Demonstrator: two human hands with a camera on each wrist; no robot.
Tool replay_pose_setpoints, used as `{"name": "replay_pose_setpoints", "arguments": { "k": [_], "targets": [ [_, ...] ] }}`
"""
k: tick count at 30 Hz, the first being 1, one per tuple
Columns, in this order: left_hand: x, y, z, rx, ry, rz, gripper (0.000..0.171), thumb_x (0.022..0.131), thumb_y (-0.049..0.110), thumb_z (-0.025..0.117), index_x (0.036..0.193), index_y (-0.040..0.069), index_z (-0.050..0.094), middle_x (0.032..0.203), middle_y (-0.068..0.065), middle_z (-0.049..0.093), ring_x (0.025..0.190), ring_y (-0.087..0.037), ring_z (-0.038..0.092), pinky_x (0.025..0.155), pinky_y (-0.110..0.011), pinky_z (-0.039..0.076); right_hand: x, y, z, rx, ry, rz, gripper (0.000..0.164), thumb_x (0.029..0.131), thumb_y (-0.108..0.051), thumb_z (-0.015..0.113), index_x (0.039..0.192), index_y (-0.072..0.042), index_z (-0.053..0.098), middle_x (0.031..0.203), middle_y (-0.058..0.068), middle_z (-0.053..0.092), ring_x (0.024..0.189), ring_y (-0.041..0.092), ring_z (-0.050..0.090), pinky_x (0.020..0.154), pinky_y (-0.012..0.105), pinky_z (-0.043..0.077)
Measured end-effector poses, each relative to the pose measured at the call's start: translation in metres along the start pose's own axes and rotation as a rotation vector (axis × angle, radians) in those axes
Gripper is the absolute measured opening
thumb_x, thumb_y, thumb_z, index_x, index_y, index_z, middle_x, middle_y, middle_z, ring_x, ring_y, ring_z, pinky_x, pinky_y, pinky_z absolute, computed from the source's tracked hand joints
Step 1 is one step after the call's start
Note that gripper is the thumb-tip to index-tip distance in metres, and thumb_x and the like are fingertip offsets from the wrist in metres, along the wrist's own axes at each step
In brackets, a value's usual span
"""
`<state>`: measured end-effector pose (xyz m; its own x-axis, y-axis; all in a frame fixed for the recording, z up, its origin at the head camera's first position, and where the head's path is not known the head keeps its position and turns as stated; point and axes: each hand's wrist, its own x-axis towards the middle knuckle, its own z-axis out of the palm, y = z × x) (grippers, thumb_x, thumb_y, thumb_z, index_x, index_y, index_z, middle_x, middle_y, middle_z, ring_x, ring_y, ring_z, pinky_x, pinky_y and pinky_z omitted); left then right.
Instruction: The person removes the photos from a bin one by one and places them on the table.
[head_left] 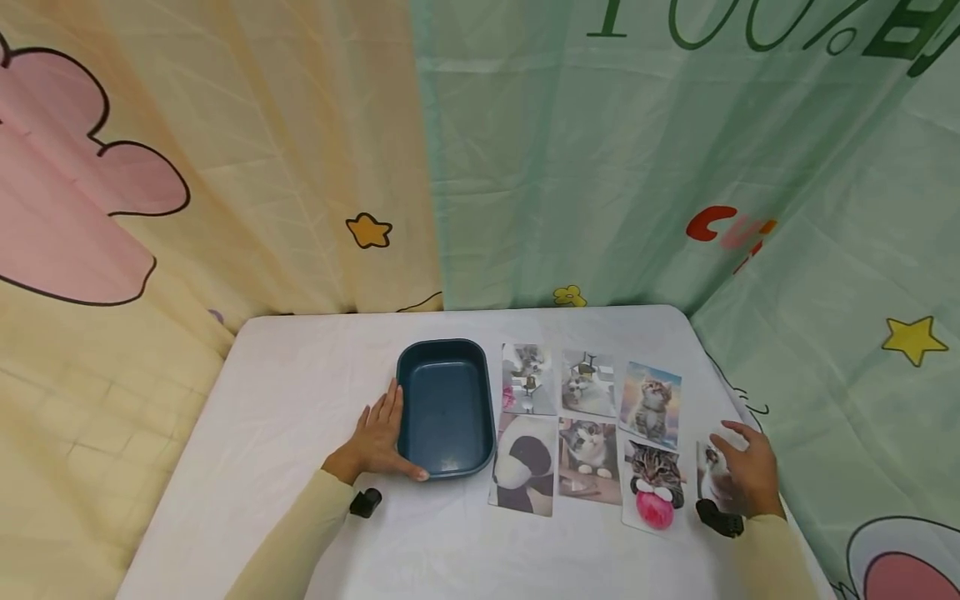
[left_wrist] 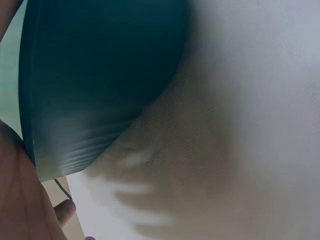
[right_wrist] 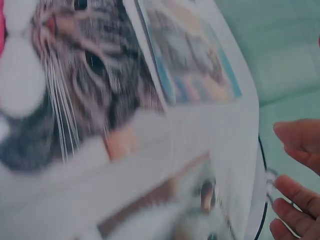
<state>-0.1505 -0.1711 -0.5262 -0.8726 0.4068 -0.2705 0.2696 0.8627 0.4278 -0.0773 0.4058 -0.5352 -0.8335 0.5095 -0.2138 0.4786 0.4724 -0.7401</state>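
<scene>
A dark blue rectangular tray [head_left: 446, 408] stands at the middle of the table. Along its left side lies my left hand [head_left: 378, 437], fingers straight at the rim and thumb spread toward the near corner. The left wrist view shows the palm [left_wrist: 22, 195] beside the tray's outer wall [left_wrist: 100, 85]. At the far right, my right hand [head_left: 753, 473] hovers over a cat picture card [head_left: 712, 479] and partly hides it. In the right wrist view its fingers [right_wrist: 295, 192] are loosely bent, with nothing between them and the thumb.
Between tray and right hand, picture cards lie in two rows: a kitten card [head_left: 652, 406], a tabby card with a pink ball [head_left: 655, 487], a grey cat card [head_left: 588, 458], a black-and-white card [head_left: 523, 467] and others. The white-covered table [head_left: 322, 375] is enclosed by printed curtains [head_left: 525, 167].
</scene>
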Motion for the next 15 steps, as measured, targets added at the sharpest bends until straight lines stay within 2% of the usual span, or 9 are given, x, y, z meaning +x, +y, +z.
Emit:
{"name": "replay_pose_setpoints", "arguments": {
  "k": [4,6,11,15],
  "targets": [
    [0.002,0.004,-0.001,-0.013,0.028,0.016,0.153,0.050,0.070,0.083,0.151,-0.007,-0.003,0.159,-0.020,-0.012,0.145,-0.041,0.007,0.112,-0.062,0.009,0.001,-0.017,0.015,-0.058,0.069,-0.131,0.047,0.095,-0.018,0.056,0.134,0.007,0.045,0.149,0.033,0.025,0.137,0.050,0.021,0.108,0.064,0.020],
    [0.002,0.006,-0.002,-0.019,0.045,0.029,0.152,0.050,0.069,0.084,0.150,-0.008,-0.001,0.159,-0.022,-0.010,0.145,-0.041,0.008,0.112,-0.063,0.011,0.001,-0.026,0.024,-0.081,0.078,-0.197,0.046,0.094,-0.012,0.058,0.132,0.009,0.046,0.149,0.032,0.025,0.137,0.050,0.021,0.107,0.064,0.020],
    [0.000,0.007,-0.003,0.005,0.050,0.013,0.150,0.051,0.067,0.084,0.150,-0.010,0.003,0.158,-0.025,-0.007,0.144,-0.043,0.008,0.110,-0.066,0.009,-0.003,-0.052,0.044,-0.124,-0.019,-0.294,0.050,0.092,-0.010,0.060,0.135,0.010,0.043,0.153,0.032,0.018,0.142,0.048,0.009,0.107,0.067,0.015],
    [-0.001,0.011,-0.003,-0.002,0.035,-0.022,0.147,0.051,0.063,0.087,0.150,-0.010,0.005,0.158,-0.027,-0.006,0.144,-0.044,0.005,0.107,-0.070,0.001,-0.006,-0.074,0.056,-0.206,-0.084,-0.400,0.053,0.092,-0.014,0.061,0.134,0.012,0.043,0.149,0.037,0.020,0.140,0.054,0.006,0.105,0.071,0.011]
  ]
}}
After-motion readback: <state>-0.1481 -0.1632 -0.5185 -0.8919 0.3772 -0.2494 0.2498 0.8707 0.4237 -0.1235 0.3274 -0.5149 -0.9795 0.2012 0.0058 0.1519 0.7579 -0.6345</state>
